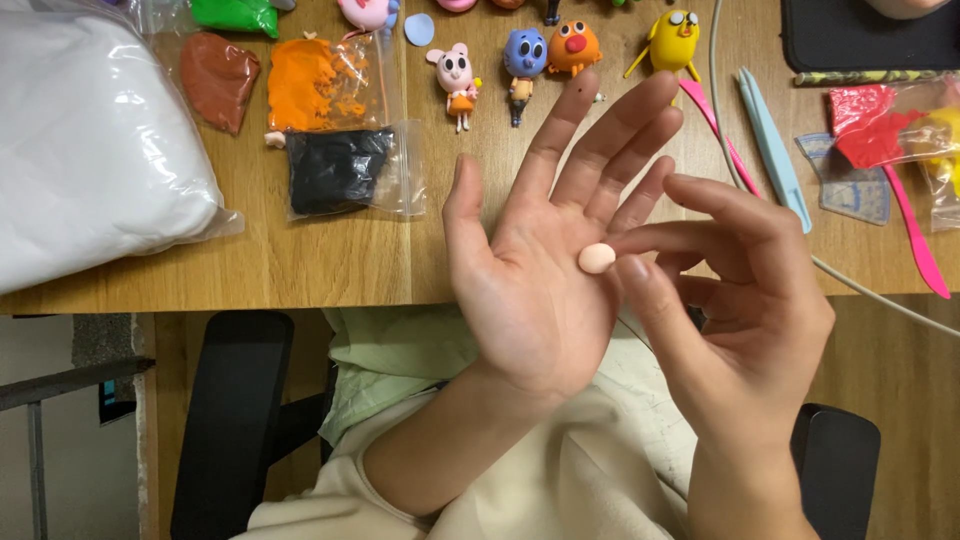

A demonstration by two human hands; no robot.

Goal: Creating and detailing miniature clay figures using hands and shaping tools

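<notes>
- Small peach clay ball (597, 258): soft, light, likely dented by firm pressure.
- Resting on flat, open left hand (530, 290).
- Touched by right hand (745, 300) fingertips, loosely spread, not clamped.
- Best taken gently at its sides.

Bare hands (540, 290); cream sleeves pushed up the forearms; pale green cloth on the lap

Home craft desk (300, 260): clay bags (340, 170), figurines (525, 60).
</notes>
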